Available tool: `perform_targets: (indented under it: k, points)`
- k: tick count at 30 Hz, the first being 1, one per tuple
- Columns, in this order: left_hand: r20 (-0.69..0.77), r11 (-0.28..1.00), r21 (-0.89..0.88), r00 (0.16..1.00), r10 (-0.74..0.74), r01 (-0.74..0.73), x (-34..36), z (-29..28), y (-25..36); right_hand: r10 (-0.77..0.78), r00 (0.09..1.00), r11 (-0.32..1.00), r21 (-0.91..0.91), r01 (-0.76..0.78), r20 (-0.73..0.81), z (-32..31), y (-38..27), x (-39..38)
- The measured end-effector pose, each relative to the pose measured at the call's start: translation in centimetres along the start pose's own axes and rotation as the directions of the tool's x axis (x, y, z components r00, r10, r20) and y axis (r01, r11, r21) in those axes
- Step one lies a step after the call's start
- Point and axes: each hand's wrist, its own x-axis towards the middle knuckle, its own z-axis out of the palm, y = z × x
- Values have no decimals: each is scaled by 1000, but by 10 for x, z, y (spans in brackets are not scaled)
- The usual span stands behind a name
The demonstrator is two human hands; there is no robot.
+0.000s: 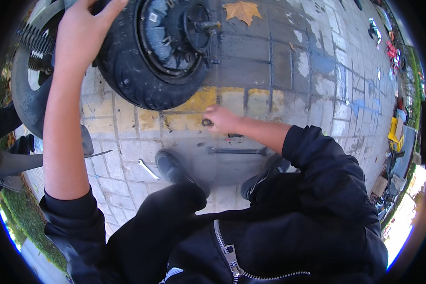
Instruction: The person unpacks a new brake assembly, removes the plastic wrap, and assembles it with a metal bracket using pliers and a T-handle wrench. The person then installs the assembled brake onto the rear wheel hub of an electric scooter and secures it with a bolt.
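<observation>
A black-tyred wheel (149, 90) with a hub and a threaded axle stub (208, 25) is at the upper left. My left hand (83, 35) is at its upper left side, thumb stretched out over the tyre; the other fingertips are cut off by the upper edge. Below the wheel, low over the paving, my right hand (221, 118) is closed around a small dark round piece (207, 122), too small to identify. A thin coiled or threaded piece (167, 123) lies left of it. Between my shoes lies a dark wrench (236, 151); a silver wrench (148, 169) is by my left shoe.
A shock absorber spring (37, 43) and a curved grey vehicle part (26, 87) stand at the left. A dry leaf (243, 12) lies on the wet paving beyond. A yellow crate (395, 134) and assorted objects line the right edge.
</observation>
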Motion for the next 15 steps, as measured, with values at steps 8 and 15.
perform_targets:
  k: [8,15]
  points:
    - [-4,997,-71,999,-37,36,4,2,-9,533,846,335,919,-210,-1,-69,-34,-2]
    - [-131,996,-42,988,-86,81,27,10,5,224,695,959,281,-32,-683,-205,-9,11]
